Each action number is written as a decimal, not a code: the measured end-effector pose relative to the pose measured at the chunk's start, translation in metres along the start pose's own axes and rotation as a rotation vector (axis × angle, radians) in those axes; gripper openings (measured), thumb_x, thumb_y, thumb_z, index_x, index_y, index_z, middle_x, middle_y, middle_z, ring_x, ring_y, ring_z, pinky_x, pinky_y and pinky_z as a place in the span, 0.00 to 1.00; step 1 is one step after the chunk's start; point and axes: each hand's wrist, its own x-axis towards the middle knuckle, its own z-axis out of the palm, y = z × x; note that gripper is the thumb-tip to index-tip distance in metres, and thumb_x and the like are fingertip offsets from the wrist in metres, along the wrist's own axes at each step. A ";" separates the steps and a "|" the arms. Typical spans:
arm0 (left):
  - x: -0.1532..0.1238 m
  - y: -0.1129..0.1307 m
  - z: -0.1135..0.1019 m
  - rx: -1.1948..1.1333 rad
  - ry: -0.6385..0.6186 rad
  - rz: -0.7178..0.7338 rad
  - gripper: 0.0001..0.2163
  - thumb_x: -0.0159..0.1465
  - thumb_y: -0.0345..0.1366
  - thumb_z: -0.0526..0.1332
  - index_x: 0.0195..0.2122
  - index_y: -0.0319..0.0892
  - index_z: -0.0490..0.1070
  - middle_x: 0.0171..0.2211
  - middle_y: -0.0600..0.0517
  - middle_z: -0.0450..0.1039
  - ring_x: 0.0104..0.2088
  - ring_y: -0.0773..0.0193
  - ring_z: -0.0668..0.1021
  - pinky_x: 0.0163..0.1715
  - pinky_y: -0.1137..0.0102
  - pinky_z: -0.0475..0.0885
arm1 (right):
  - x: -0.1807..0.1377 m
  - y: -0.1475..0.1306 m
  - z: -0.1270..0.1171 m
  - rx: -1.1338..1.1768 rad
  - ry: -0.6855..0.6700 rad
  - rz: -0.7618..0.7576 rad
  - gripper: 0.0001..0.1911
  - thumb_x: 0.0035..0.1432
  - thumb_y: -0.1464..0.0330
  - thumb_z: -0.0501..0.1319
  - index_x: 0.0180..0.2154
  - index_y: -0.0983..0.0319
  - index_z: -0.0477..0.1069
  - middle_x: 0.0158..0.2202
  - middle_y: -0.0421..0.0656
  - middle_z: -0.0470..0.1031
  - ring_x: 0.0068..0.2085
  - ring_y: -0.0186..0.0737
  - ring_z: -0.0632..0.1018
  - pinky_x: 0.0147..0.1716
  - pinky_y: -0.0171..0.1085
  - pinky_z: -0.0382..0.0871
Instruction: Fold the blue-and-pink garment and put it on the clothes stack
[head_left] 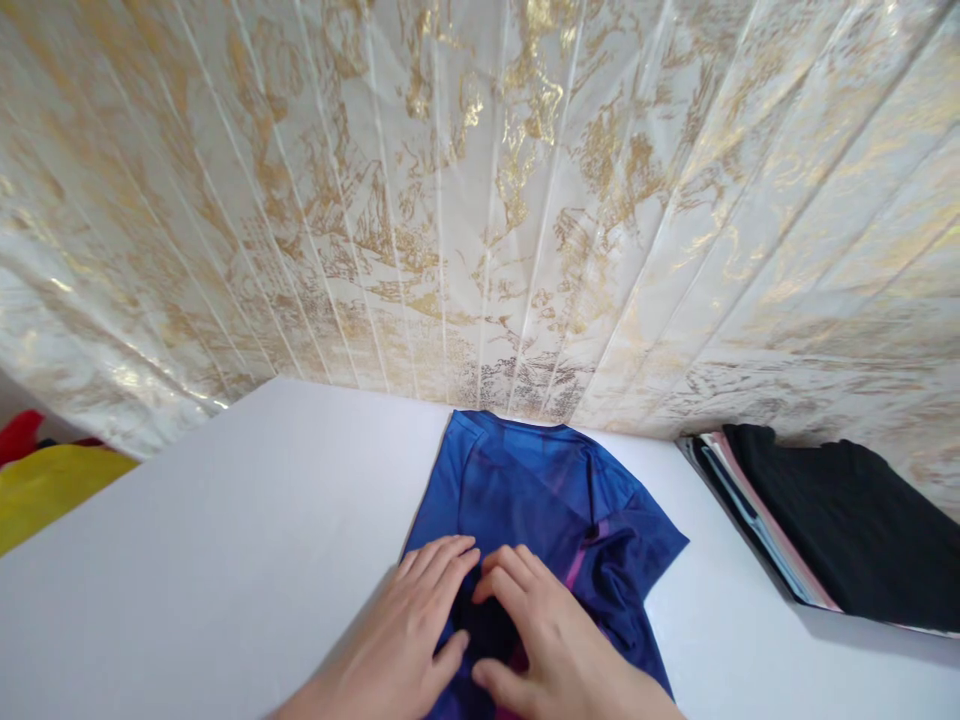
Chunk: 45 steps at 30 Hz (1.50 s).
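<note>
1. On the white table [247, 520], near the middle: one blue shirt [517, 490], collar toward the wall covering; one sleeve juts out to the right, rumpled below, a pink-purple stripe beside it. Lower portion partly hidden by the hands and cut off by the picture's edge.
2. Over the shirt's left side: left hand [409, 625], palm down, fingers close together and extended, thumb held apart, pinching nothing.
3. Just beside it: right hand [551, 630], over the shirt, fingers bent, thumb well away from them, dark fabric visible in the gap.
4. At right, apart from the shirt: one stack of folded clothes [862, 530], black on top, pink, pale blue and grey edges below.
5. Behind: wall covering [480, 200], white with gold pattern, creased lengthwise.
6. Far left, beyond the table's edge: yellow cloth [60, 490]; red cloth [19, 435] next to it.
</note>
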 end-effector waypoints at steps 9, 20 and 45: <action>0.010 0.006 -0.009 -0.032 0.084 0.024 0.20 0.63 0.22 0.47 0.54 0.45 0.64 0.56 0.48 0.67 0.56 0.60 0.70 0.56 0.59 0.68 | -0.007 0.011 0.021 0.059 0.295 -0.005 0.13 0.55 0.81 0.49 0.36 0.59 0.61 0.37 0.42 0.69 0.38 0.38 0.73 0.38 0.35 0.68; 0.034 0.007 -0.007 -0.137 0.020 -0.067 0.11 0.62 0.22 0.54 0.39 0.45 0.69 0.48 0.51 0.66 0.49 0.59 0.72 0.51 0.60 0.70 | -0.009 0.017 0.012 0.297 0.303 0.137 0.11 0.52 0.81 0.52 0.32 0.59 0.61 0.39 0.41 0.70 0.43 0.37 0.73 0.45 0.35 0.66; -0.023 0.022 0.003 0.407 0.093 0.165 0.15 0.59 0.29 0.56 0.48 0.45 0.70 0.52 0.48 0.72 0.47 0.55 0.76 0.42 0.65 0.73 | 0.005 0.007 0.033 -0.515 0.214 0.054 0.26 0.49 0.74 0.64 0.53 0.64 0.70 0.54 0.48 0.73 0.46 0.53 0.75 0.44 0.47 0.75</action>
